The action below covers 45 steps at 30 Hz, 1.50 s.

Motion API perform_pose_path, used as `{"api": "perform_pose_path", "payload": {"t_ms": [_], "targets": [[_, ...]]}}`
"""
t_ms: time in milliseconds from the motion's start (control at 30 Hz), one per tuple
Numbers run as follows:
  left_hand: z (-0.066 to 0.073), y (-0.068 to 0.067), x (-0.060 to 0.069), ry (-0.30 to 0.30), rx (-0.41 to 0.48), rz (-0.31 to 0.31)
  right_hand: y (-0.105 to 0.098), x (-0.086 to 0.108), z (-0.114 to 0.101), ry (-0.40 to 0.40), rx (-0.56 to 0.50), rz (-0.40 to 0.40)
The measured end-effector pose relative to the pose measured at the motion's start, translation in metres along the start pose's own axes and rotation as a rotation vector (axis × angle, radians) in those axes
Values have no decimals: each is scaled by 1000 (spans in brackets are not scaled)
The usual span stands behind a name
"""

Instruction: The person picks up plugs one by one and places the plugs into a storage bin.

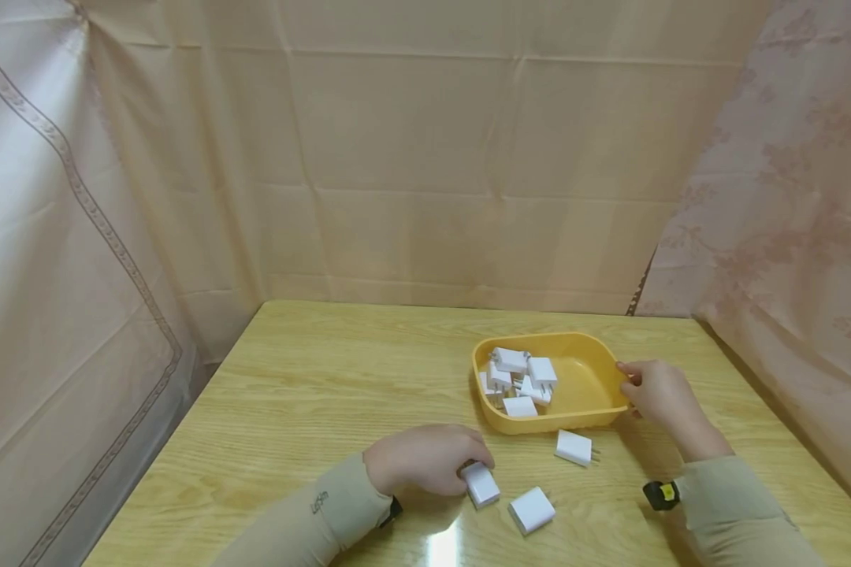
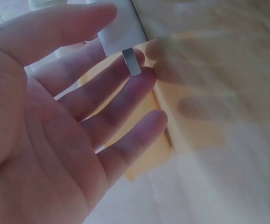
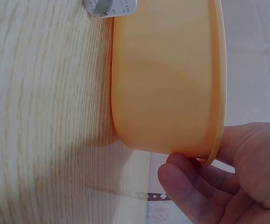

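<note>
Between thumb and fingers, my left hand [image 1: 434, 460] pinches a white charger plug [image 1: 481, 484] low over the table. In the left wrist view, a flat metal prong [image 2: 131, 62] of that charger [image 2: 121, 28] shows beside the fingertips. My right hand [image 1: 661, 396] grips the right end of a yellow plastic basket [image 1: 594, 420], thumb at the rim and fingers against the outer wall, as the right wrist view shows the hand [image 3: 218, 182] doing. Several white chargers [image 1: 520, 407] lie jumbled in the basket's left half.
Two more white chargers lie on the wood-grain table [image 1: 312, 378]: one charger [image 1: 574, 447] just in front of the basket, another charger [image 1: 532, 510] nearer the front edge. Hanging cloth [image 1: 425, 157] surrounds the table at the back and sides.
</note>
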<state>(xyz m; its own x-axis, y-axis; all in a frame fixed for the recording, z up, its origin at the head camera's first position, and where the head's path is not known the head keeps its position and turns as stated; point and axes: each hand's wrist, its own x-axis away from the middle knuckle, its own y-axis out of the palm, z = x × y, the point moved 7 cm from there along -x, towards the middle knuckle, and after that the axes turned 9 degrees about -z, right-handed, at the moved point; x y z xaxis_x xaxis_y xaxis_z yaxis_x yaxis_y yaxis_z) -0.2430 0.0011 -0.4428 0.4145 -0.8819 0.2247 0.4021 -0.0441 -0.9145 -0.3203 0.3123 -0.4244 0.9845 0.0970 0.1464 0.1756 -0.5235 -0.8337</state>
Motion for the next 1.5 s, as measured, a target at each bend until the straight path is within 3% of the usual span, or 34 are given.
{"api": "perform_pose_path", "payload": {"t_ms": [667, 1033, 1500], "targets": [[4, -3, 0, -10, -73, 17, 0, 1, -3, -16, 11, 17], [3, -3, 0, -2, -35, 4, 0, 2, -2, -8, 2, 12], [0, -10, 6, 5, 11, 38, 0, 0, -2, 4, 13, 4]]}}
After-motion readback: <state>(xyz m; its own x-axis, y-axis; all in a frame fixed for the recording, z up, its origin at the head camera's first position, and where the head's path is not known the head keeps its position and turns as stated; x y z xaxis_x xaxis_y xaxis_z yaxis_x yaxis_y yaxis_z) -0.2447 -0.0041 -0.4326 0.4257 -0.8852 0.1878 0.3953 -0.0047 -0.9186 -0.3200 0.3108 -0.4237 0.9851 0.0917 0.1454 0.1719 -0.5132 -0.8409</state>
